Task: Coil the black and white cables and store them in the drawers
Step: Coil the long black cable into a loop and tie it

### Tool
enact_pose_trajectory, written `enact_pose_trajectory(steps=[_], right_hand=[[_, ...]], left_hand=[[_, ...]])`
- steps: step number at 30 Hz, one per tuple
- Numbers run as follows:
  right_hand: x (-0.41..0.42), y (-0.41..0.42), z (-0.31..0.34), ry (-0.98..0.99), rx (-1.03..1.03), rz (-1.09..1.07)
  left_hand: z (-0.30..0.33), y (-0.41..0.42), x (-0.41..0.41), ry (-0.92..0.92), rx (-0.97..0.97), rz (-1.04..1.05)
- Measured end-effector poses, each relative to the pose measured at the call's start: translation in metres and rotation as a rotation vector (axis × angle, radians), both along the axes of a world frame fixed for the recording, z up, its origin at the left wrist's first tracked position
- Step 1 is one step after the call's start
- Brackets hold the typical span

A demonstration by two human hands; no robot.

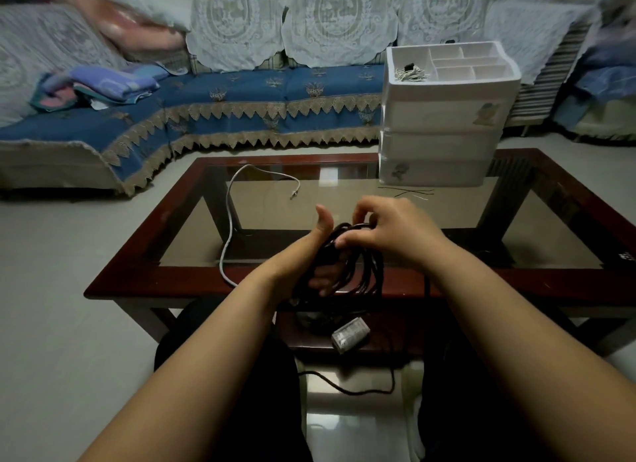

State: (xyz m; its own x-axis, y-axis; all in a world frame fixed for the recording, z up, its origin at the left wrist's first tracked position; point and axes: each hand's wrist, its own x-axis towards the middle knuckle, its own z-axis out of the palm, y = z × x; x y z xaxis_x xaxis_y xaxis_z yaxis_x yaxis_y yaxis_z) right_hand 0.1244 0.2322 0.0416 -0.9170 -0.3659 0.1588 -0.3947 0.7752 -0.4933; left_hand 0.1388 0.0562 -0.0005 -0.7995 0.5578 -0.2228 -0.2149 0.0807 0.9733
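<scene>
A black cable hangs in several loops over the near edge of the glass coffee table. My left hand holds the loops from inside, thumb up, fingers curled round them. My right hand pinches the top of the coil. A loose black strand trails down to the floor between my knees. The white cable lies uncoiled on the table's left side, one end drooping over the near edge. The white drawer unit stands at the table's far right with its drawers closed.
Thin black and white ties lie on the glass in front of the drawer unit, whose top tray holds a bundle of ties. A small clear box sits on the lower shelf. A blue sofa runs behind the table.
</scene>
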Motion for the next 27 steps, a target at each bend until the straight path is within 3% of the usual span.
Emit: enact_pose_trajectory(steps=[3, 5, 9, 11, 14, 16, 18, 23, 27], right_hand=[[-0.015, 0.009, -0.002, -0.205, -0.264, 0.041], [-0.018, 0.016, -0.005, -0.347, -0.421, 0.143], [-0.01, 0.015, -0.028, -0.907, -0.851, 0.356], [-0.008, 0.017, -0.04, -1.08, -1.04, 0.438], [-0.005, 0.02, -0.044, -1.047, -1.075, 0.465], [-0.001, 0.014, -0.04, -0.953, -1.03, 0.373], [0.001, 0.008, -0.04, -0.934, -1.118, 0.229], [0.003, 0.004, -0.04, -1.089, -1.298, 0.076], [0.003, -0.003, -0.047, -1.147, -1.388, 0.076]], left_hand=[[0.004, -0.006, 0.0, -0.152, 0.292, -0.171], [0.007, -0.007, -0.002, -0.228, 0.407, -0.181], [0.014, -0.008, -0.006, -0.297, 0.565, -0.177], [0.015, -0.009, -0.008, -0.311, 0.625, -0.169], [0.012, -0.012, -0.011, -0.35, 0.689, -0.099], [0.009, -0.012, -0.011, -0.336, 0.67, -0.032], [0.01, -0.01, -0.008, -0.306, 0.629, 0.019], [0.013, -0.002, 0.001, -0.099, 0.418, 0.018], [0.003, 0.003, 0.001, -0.18, 0.46, 0.098]])
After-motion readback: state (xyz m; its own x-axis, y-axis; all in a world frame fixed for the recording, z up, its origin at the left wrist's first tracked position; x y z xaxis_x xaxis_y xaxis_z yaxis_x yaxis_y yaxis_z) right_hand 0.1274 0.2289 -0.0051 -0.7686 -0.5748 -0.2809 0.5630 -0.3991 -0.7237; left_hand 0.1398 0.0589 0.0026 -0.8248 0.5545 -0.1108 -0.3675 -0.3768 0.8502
